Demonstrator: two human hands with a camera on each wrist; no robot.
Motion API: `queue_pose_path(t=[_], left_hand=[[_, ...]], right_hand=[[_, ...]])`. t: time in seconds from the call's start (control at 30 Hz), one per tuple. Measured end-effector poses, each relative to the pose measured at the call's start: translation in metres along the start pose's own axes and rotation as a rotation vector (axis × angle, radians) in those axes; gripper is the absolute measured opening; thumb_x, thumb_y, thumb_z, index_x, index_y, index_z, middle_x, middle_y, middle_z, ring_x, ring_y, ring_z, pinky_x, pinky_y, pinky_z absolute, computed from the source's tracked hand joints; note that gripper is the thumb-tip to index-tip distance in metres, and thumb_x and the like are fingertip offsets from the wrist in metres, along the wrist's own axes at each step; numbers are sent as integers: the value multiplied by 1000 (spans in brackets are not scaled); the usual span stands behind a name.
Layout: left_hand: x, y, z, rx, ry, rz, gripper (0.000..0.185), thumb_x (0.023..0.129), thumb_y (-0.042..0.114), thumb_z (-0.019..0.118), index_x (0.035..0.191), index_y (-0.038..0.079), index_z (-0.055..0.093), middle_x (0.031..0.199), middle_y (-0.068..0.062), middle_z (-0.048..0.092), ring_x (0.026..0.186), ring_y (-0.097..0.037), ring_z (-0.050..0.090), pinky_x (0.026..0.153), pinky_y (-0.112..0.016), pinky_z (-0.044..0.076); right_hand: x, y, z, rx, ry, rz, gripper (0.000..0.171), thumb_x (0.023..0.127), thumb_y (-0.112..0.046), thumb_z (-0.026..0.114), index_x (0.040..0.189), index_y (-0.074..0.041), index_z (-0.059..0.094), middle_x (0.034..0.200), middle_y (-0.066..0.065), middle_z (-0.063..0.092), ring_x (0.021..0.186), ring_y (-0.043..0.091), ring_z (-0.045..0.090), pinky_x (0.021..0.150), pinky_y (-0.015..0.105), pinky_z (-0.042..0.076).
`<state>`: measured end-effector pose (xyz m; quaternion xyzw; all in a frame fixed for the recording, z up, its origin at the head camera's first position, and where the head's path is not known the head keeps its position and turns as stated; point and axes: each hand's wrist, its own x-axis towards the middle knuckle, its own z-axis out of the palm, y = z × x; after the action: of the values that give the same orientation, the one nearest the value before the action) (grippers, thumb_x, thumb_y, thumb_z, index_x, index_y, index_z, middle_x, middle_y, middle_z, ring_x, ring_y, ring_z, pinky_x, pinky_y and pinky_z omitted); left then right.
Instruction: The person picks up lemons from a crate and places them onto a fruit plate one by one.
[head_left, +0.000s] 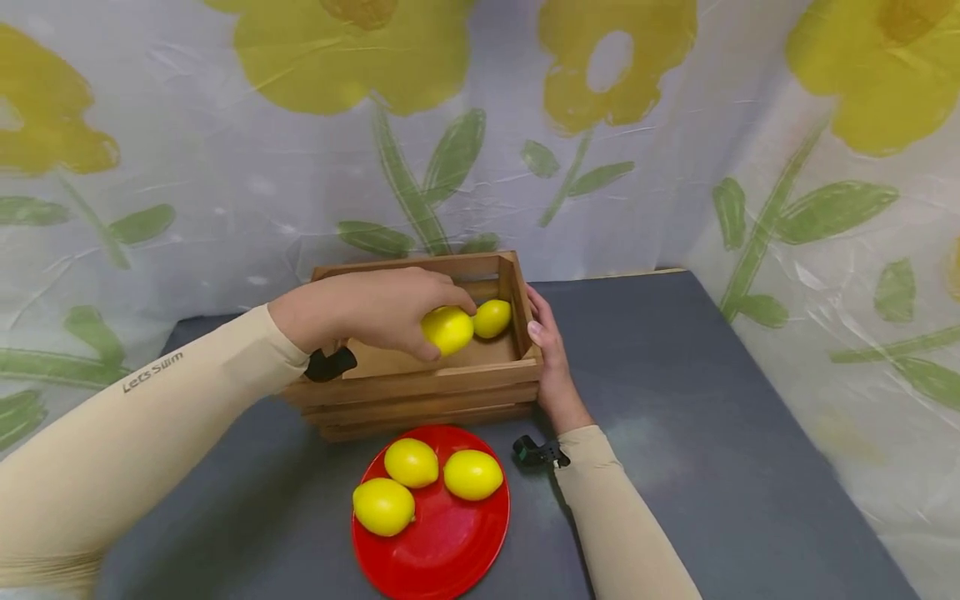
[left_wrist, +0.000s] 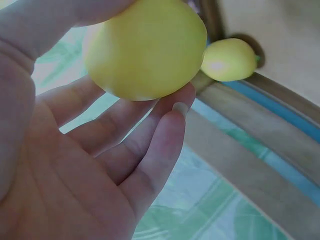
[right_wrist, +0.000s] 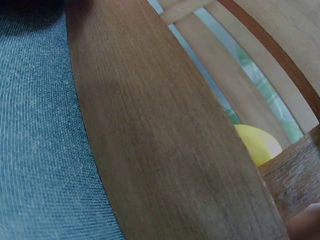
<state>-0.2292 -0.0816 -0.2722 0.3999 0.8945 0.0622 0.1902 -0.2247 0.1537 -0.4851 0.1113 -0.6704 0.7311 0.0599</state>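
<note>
A slatted wooden crate (head_left: 420, 387) stands on the table. Over its interior, my left hand (head_left: 367, 308) holds a yellow lemon (head_left: 448, 330), thumb on one side and fingers on the other; the left wrist view shows this lemon (left_wrist: 147, 50) close up. Another lemon (head_left: 492, 318) lies in the crate's right back corner, close to the held one. At the crate's right end, my right hand (head_left: 553, 358) holds the outer side; some of its fingers are hidden. Only a fingertip (right_wrist: 306, 223) of it shows in the right wrist view.
In front of the crate, a red plate (head_left: 442, 567) bears three lemons (head_left: 472, 475). The dark grey tabletop (head_left: 675, 417) extends to the right. Behind and to the right hangs a pale sheet (head_left: 510, 192) printed with yellow flowers.
</note>
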Motion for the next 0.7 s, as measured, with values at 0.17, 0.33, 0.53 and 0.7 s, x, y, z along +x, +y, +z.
queue_pose_path(t=[0.17,0.33,0.53,0.7], left_hand=[[-15,19,-3,17,31,26,65,90,27,84,151,21,62,139,2,65,114,-20,63,102,-41,57],[-28,38,-2,31,32,47,65,91,28,85,151,25,61,137,5,64,109,-17,63,98,-38,58],[-43,55,12,34,34,111,65,90,30,86,150,27,61,136,7,62,108,-13,62,97,-36,58],[-50,63,34,20,-8,171,60,92,28,84,148,25,62,135,6,62,109,-11,62,98,-36,59]], right_hand=[[0,-2,-2,-12,-10,-2,73,98,-51,42,168,-33,35,172,4,34,154,38,37,125,68,29],[0,-5,-2,-4,-10,-2,72,98,-52,42,168,-34,35,172,3,34,152,39,38,124,67,30],[-2,-5,0,-1,-11,5,72,98,-52,43,168,-34,35,172,3,34,153,39,37,124,66,30],[-2,-4,0,4,-18,6,72,99,-52,42,168,-33,34,172,3,34,154,38,37,124,66,29]])
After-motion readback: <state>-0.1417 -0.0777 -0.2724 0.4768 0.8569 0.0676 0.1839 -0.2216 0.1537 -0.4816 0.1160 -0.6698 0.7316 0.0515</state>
